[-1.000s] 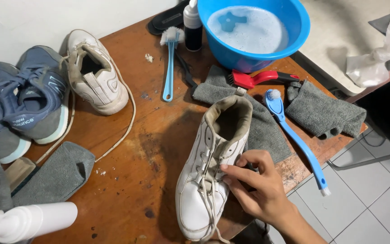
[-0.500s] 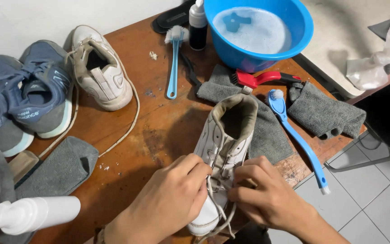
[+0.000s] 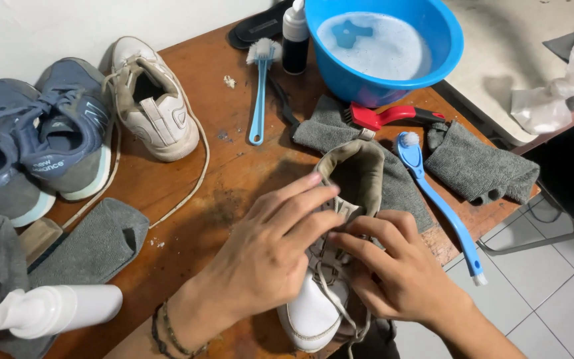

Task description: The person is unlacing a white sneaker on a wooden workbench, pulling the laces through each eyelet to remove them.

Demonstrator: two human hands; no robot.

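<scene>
Left hand (image 3: 267, 256) newly over white sneaker (image 3: 330, 266), perhaps gripping laces.

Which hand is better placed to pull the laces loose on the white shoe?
Probably the left hand: its fingers lie across the laces of the white shoe, while the right hand steadies the shoe's side.
</scene>
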